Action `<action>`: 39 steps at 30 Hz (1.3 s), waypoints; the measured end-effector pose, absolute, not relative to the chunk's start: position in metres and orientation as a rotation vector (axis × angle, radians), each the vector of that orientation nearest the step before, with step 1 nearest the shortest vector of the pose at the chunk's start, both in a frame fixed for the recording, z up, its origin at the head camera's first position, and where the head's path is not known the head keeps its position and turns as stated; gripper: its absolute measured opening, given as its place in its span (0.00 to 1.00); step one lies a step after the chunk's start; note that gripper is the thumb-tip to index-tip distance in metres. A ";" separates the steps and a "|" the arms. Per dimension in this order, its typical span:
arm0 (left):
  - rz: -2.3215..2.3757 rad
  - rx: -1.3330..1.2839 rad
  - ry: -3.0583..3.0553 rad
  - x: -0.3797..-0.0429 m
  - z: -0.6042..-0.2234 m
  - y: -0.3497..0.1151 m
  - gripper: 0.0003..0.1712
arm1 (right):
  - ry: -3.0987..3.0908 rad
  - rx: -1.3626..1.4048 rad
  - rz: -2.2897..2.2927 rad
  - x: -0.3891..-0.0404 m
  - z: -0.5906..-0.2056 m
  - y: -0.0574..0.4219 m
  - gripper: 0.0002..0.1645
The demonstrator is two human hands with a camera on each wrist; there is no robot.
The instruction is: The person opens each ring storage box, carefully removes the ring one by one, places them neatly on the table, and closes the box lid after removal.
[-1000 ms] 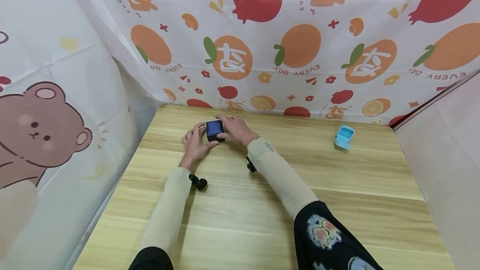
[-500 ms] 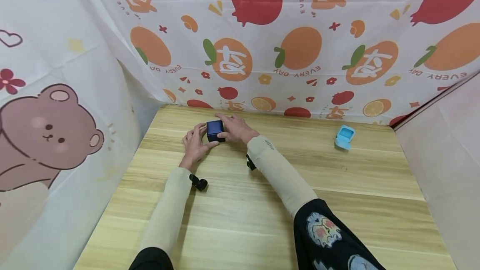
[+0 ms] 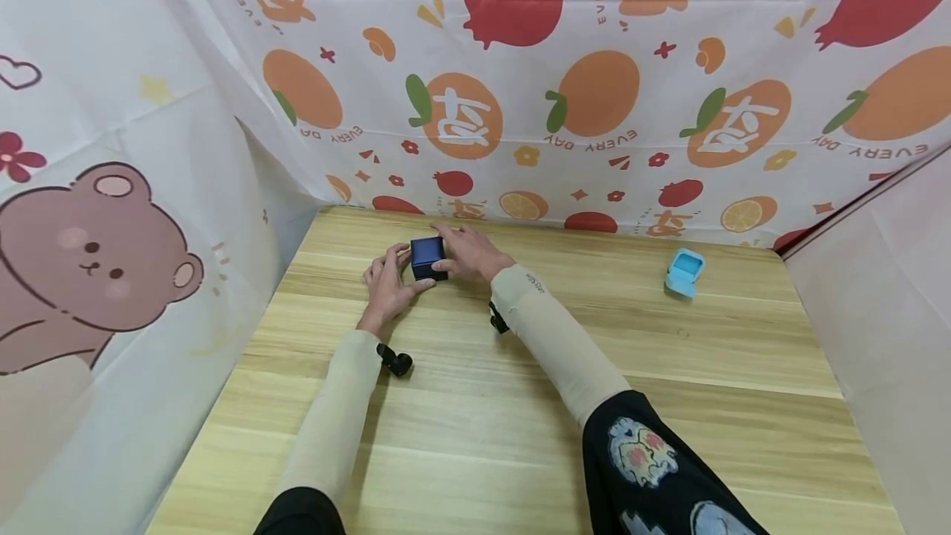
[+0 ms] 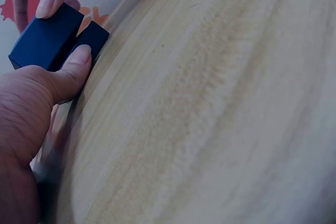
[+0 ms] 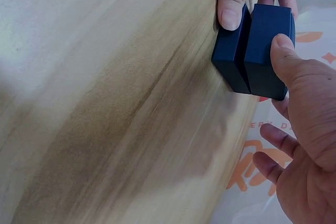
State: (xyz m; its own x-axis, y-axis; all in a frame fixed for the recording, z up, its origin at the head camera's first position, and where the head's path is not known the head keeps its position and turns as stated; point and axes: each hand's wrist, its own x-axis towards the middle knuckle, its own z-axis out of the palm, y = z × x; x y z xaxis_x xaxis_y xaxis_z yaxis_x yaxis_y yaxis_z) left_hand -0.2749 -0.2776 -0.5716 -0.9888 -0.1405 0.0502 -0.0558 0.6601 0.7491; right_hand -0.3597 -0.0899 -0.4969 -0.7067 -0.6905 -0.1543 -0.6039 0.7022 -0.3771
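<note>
A small cube-like dark blue jewelry box [image 3: 427, 251] stands near the far left of the wooden table. My left hand [image 3: 386, 287] grips its left and near side, thumb pressed on the lower part [image 5: 227, 50] close to the tabletop. From the right, my right hand [image 3: 470, 255] holds the thicker upper part [image 5: 268, 40], its thumb on the near face. In both wrist views a narrow gap runs between the two parts. The far sides, with several fingertips, are hidden in the wrist views.
A light blue small box [image 3: 683, 272] stands with its lid raised at the table's right. Fruit-printed cloth [image 3: 520, 106] hangs just behind the far edge of the table [image 3: 520, 419]. White cloth with a bear print [image 3: 96, 254] hangs along the left side.
</note>
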 end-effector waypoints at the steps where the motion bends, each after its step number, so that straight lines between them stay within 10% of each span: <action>1: -1.243 0.166 -2.766 -0.275 -0.572 -0.278 0.50 | 2.625 -1.027 -0.438 -0.360 -0.497 -0.090 0.50; 39: -1.252 0.211 -2.773 -0.283 -0.575 -0.281 0.49 | 2.563 -0.992 -0.397 -0.374 -0.495 -0.092 0.48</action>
State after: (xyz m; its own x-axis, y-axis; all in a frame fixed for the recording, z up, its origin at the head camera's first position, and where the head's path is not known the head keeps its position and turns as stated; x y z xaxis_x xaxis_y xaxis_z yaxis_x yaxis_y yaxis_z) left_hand -0.2830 -0.2808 -0.5751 -0.9862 -0.1636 0.0269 -0.0880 0.6540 0.7513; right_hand -0.3744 -0.0921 -0.4948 -0.6874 -0.6887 -0.2307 -0.5865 0.7137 -0.3830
